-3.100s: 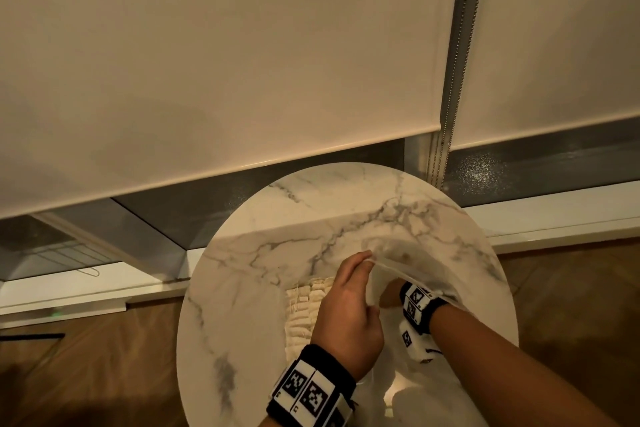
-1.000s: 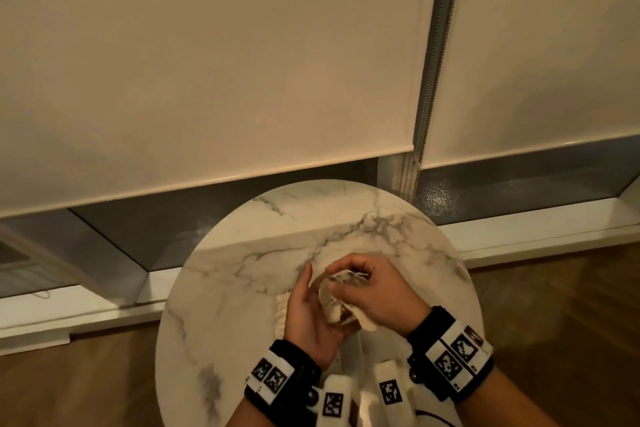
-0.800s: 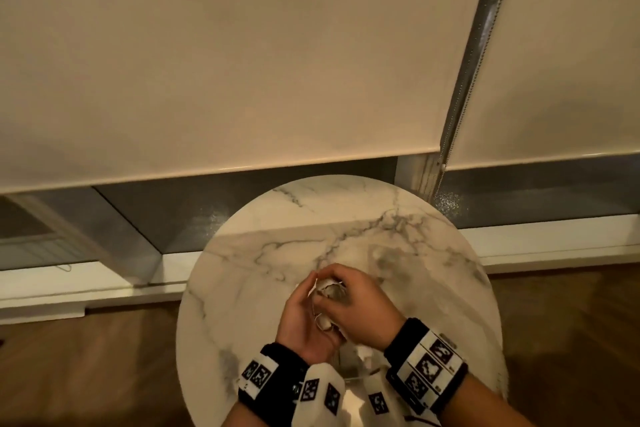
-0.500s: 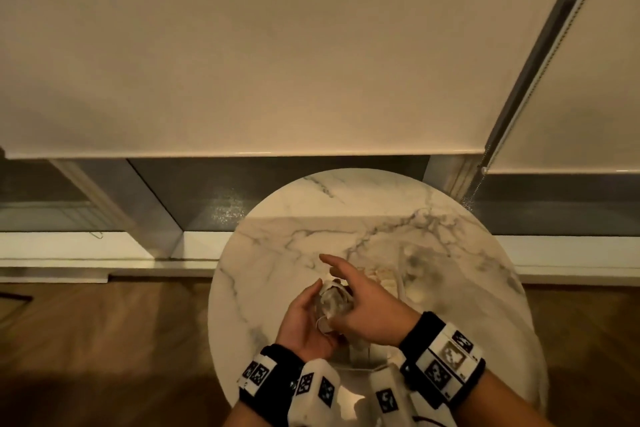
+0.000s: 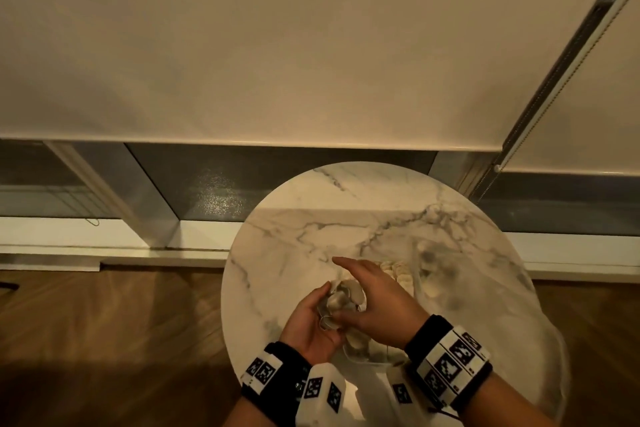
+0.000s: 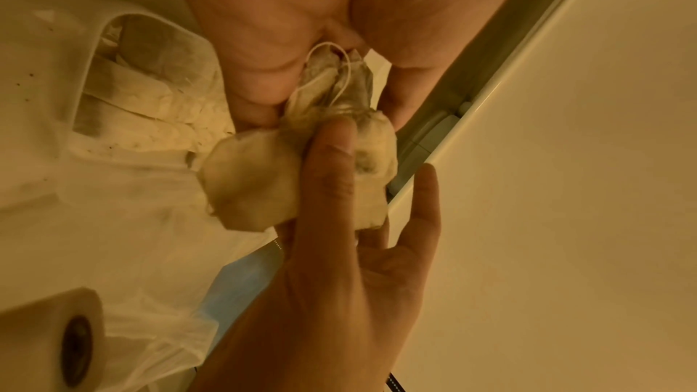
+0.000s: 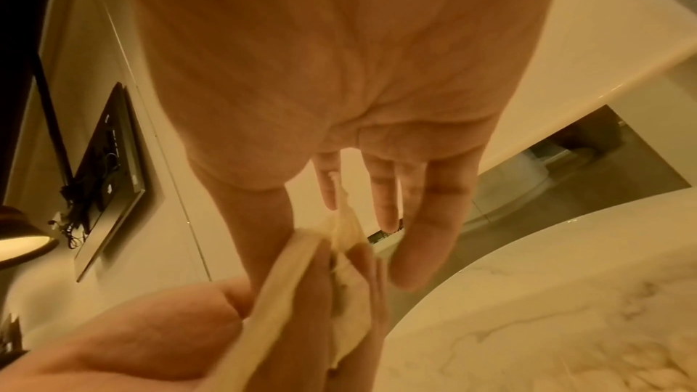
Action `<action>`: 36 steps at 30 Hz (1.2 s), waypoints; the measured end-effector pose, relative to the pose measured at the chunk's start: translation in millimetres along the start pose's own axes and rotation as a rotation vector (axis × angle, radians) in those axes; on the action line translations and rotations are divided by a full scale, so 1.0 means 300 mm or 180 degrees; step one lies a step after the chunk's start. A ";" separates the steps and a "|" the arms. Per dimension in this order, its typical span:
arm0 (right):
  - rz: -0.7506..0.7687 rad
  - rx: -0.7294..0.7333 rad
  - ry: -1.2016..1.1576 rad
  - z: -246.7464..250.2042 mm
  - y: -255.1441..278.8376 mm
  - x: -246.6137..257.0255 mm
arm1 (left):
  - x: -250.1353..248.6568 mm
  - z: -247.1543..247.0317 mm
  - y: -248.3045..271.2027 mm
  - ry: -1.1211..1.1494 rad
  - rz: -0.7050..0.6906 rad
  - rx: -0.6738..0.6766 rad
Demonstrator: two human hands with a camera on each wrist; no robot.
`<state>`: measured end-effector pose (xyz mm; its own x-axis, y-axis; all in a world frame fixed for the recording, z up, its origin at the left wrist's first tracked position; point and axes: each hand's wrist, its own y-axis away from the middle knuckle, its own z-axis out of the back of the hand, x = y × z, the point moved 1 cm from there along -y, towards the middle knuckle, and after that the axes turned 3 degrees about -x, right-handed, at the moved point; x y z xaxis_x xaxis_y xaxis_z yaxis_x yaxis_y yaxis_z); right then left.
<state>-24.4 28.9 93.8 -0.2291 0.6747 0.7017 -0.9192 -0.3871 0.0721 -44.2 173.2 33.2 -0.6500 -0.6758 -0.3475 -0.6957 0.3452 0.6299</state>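
Observation:
Over the near part of a round marble table (image 5: 298, 236) both hands hold one small wad of used tea bags (image 5: 341, 302), cream and crumpled, with a thin string on it. My left hand (image 5: 306, 322) cups it from the left. In the left wrist view its thumb (image 6: 328, 175) presses on the wad (image 6: 260, 184). My right hand (image 5: 375, 302) covers the wad from the right and pinches its top (image 6: 335, 85). The right index finger points straight out. In the right wrist view the wad (image 7: 347, 273) sits between both hands.
A clear plastic bag (image 5: 429, 274) with more cream tea bags (image 5: 398, 276) lies on the table to the right of the hands. Roller blinds (image 5: 277, 45) with a bead chain (image 5: 540, 107) hang behind. Wooden floor (image 5: 104, 340) surrounds the table. A lamp (image 7: 22, 243) is lit.
Three seconds ago the hands were at the plastic bag. They now meet around the wad. The right index finger has straightened, and the head view has swung left.

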 end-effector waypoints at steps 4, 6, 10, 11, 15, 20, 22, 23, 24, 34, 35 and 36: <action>-0.0530 -0.0295 -0.0778 -0.033 0.006 -0.013 | -0.039 0.020 -0.005 0.0105 -0.0047 -0.0168; -0.0910 -0.0354 -0.1014 -0.045 0.014 -0.012 | -0.058 0.021 -0.008 0.0247 -0.0065 -0.0206; -0.1180 0.0042 -0.1308 -0.078 0.030 -0.004 | -0.089 0.036 -0.024 0.0492 -0.0242 -0.0226; -0.1162 0.0101 -0.1338 -0.085 0.032 -0.007 | -0.094 0.045 -0.031 0.0513 -0.0254 -0.0222; -0.1010 -0.0076 -0.1570 -0.085 0.035 -0.006 | -0.106 0.053 -0.032 0.0616 -0.0244 -0.0273; -0.0989 -0.0442 -0.1774 -0.043 0.039 -0.043 | -0.133 0.089 -0.046 0.1038 -0.0209 -0.0493; -0.1077 -0.0613 -0.1675 -0.005 0.047 -0.079 | -0.139 0.103 -0.052 0.1069 -0.0216 -0.0532; -0.1135 -0.0722 -0.1577 0.017 0.052 -0.098 | -0.140 0.106 -0.053 0.1059 -0.0230 -0.0531; -0.1191 -0.0847 -0.1463 0.041 0.060 -0.115 | -0.140 0.107 -0.052 0.1054 -0.0231 -0.0532; -0.1963 -0.0656 -0.0088 0.058 0.101 -0.430 | -0.091 0.109 -0.056 0.1011 -0.0160 -0.0553; -0.1982 -0.0511 0.0102 0.046 0.091 -0.454 | -0.085 0.107 -0.055 0.1011 -0.0163 -0.0553; -0.2001 -0.0392 0.0299 0.035 0.080 -0.475 | -0.081 0.105 -0.054 0.1007 -0.0172 -0.0555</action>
<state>-10.4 -83.0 2.9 0.3429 0.8035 0.4867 -0.9159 0.1709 0.3632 -26.7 204.5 9.6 -0.4680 -0.8675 -0.1686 -0.6461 0.2058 0.7350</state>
